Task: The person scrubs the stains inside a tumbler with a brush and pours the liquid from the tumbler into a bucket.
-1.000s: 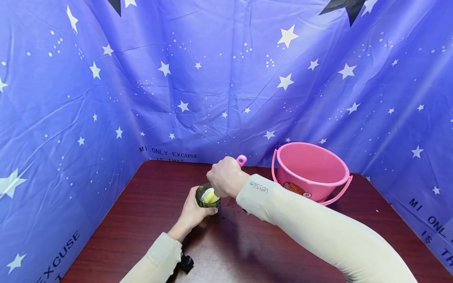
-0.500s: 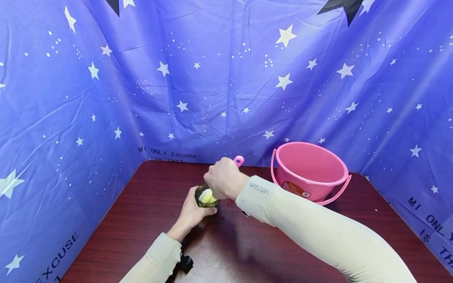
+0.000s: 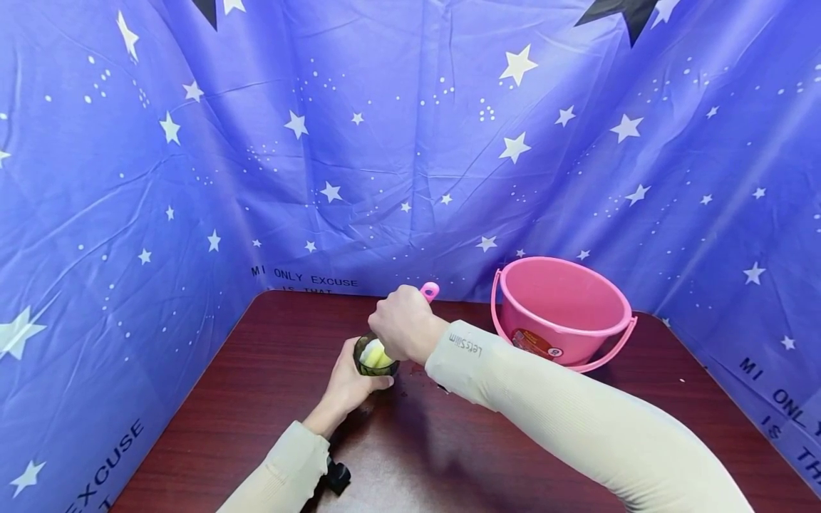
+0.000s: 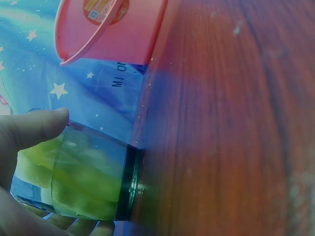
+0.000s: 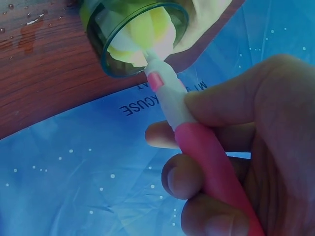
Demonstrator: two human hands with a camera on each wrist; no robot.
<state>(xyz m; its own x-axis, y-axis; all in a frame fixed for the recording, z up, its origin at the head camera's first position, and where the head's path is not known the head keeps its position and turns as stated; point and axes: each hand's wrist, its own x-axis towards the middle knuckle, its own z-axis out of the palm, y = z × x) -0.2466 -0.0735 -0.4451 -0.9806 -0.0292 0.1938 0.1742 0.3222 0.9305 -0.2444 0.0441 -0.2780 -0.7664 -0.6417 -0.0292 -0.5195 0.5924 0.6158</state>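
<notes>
My left hand point(image 3: 346, 381) grips a dark green see-through glass point(image 4: 88, 172) from the side, thumb on the near wall. The glass's base is down at the tabletop in the left wrist view. Inside it sits the yellow and white sponge head point(image 5: 147, 29) of a cup brush. Above the rim, my right hand point(image 3: 405, 324) holds that brush by its pink and white handle point(image 5: 206, 157), with fingers and thumb wrapped around it. The handle's pink looped end point(image 3: 430, 291) sticks out past the fist. In the head view, my right hand covers part of the glass mouth.
A pink bucket point(image 3: 564, 299) with its carrying handle lowered stands at the back right of the dark red wooden table point(image 3: 513, 442). Water drops point(image 5: 29, 22) lie on the wood near the glass. A blue star-patterned cloth point(image 3: 385, 142) hangs close behind and along both sides.
My right hand and the brush handle have shifted slightly to the left over the glass. My left hand keeps the glass in about the same spot.
</notes>
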